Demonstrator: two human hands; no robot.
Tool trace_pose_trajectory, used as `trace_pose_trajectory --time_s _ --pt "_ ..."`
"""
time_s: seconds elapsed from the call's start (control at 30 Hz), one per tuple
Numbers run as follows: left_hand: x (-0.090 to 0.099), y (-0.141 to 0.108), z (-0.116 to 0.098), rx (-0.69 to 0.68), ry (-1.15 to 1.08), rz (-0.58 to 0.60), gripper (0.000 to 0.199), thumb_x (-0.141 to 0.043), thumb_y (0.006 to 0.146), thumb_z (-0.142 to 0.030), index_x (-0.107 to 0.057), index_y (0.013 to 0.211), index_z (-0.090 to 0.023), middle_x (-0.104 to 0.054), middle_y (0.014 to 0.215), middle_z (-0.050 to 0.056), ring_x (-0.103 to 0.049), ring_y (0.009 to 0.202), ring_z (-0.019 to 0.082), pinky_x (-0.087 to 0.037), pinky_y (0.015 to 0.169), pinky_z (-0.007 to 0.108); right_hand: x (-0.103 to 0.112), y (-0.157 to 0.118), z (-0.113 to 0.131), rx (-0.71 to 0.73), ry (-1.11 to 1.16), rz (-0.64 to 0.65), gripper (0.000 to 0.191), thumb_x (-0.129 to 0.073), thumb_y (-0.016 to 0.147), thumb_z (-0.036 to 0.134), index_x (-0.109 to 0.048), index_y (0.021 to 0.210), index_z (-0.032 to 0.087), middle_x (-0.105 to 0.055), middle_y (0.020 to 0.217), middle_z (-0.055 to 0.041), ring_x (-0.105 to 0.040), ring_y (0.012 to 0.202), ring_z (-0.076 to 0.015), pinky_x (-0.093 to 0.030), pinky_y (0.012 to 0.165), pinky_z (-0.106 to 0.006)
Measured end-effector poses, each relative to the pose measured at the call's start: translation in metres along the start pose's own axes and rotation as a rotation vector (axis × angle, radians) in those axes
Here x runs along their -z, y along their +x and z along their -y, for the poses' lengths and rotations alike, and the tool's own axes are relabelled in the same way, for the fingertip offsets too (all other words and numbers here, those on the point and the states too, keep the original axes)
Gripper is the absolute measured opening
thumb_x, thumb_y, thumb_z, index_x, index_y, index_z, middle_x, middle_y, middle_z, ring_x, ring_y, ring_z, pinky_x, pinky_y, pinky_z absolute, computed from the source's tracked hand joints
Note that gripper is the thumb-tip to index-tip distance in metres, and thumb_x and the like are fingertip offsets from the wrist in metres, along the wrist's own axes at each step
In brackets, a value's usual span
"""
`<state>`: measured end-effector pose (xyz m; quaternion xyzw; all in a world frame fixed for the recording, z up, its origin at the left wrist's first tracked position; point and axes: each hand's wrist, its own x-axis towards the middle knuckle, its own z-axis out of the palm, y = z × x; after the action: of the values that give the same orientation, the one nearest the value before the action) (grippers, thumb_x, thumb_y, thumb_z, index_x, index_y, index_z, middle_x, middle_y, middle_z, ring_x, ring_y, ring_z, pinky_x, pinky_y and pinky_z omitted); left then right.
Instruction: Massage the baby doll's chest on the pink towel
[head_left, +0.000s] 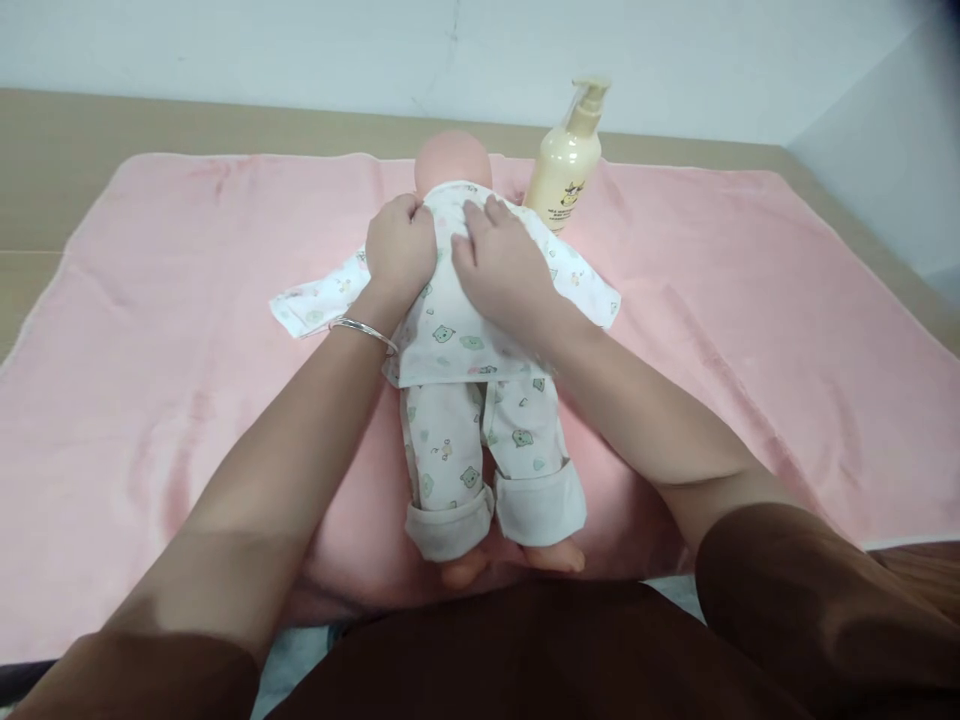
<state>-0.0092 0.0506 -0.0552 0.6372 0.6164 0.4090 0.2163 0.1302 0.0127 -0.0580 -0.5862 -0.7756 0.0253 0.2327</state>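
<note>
A baby doll (454,160) lies stretched out with its bald head away from me and its face out of sight. It wears a white printed shirt (450,350) and matching trousers (446,450) with rolled-up cuffs. Curled round the doll's left-hand shoulder area is my left hand (401,245), its fingertips partly hidden; a silver bangle (364,328) circles that wrist. My right hand (502,260) rests flat on the upper part of the shirt, fingers stretched and slightly apart. Both shirt sleeves spread outward, and the bare feet (551,557) point toward me.
A cream pump bottle (566,165) stands beyond the doll's right side, close to its head. Under everything is a pink blanket (750,300) with some creases, laid on a wooden surface (300,125). A pale wall (337,50) rises behind.
</note>
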Motion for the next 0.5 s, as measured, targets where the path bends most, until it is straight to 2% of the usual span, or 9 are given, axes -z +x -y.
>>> trace_pose_trajectory --time_s 0.13,0.23,0.33,0.43,0.5 --pt "-0.001 0.003 0.002 0.010 -0.032 0.007 0.022 -0.044 0.091 -0.025 -0.050 0.070 -0.026 -0.072 0.091 0.004 -0.057 0.085 0.020 -0.042 0.082 0.038 0.012 -0.013 0.030 0.125 -0.072 0.092 0.060 -0.038 0.101 0.016 -0.051 0.157 0.002 -0.043 0.172 -0.0191 -0.034 0.165 -0.0333 -0.025 0.140 -0.055" --pt "0.000 0.003 0.003 0.035 0.010 0.032 0.024 -0.045 0.095 -0.027 -0.054 0.073 -0.028 -0.075 0.097 0.002 -0.062 0.093 0.020 -0.046 0.086 0.037 0.017 -0.006 0.025 0.140 -0.029 0.102 0.057 -0.037 0.099 0.016 -0.063 0.150 0.017 -0.055 0.165 -0.0077 -0.040 0.163 -0.0265 -0.031 0.139 -0.048" --pt "0.004 -0.001 -0.001 0.023 0.074 0.063 0.026 -0.040 0.100 -0.029 -0.061 0.083 -0.029 -0.077 0.105 -0.001 -0.059 0.098 0.016 -0.048 0.091 0.032 0.018 0.005 0.003 0.111 0.058 0.063 0.052 -0.034 0.103 0.023 -0.068 0.142 0.029 -0.064 0.155 -0.0011 -0.044 0.159 -0.0250 -0.039 0.134 -0.050" --pt "0.011 -0.008 -0.013 -0.012 0.203 0.115 0.037 -0.030 0.105 -0.030 -0.067 0.099 -0.025 -0.076 0.117 0.003 -0.061 0.104 0.016 -0.049 0.097 0.033 0.014 0.013 -0.014 0.008 0.095 0.032 0.047 -0.033 0.107 0.033 -0.065 0.140 0.024 -0.064 0.152 -0.0083 -0.051 0.152 -0.0284 -0.043 0.129 -0.050" --pt "0.017 -0.014 -0.025 -0.035 0.382 0.192 0.049 -0.021 0.107 -0.029 -0.068 0.118 -0.019 -0.073 0.129 0.013 -0.064 0.116 0.023 -0.049 0.104 0.040 0.010 0.016 -0.020 -0.072 0.081 0.025 0.046 -0.034 0.108 0.039 -0.064 0.136 0.019 -0.063 0.152 -0.0152 -0.053 0.149 -0.0323 -0.040 0.129 -0.052"
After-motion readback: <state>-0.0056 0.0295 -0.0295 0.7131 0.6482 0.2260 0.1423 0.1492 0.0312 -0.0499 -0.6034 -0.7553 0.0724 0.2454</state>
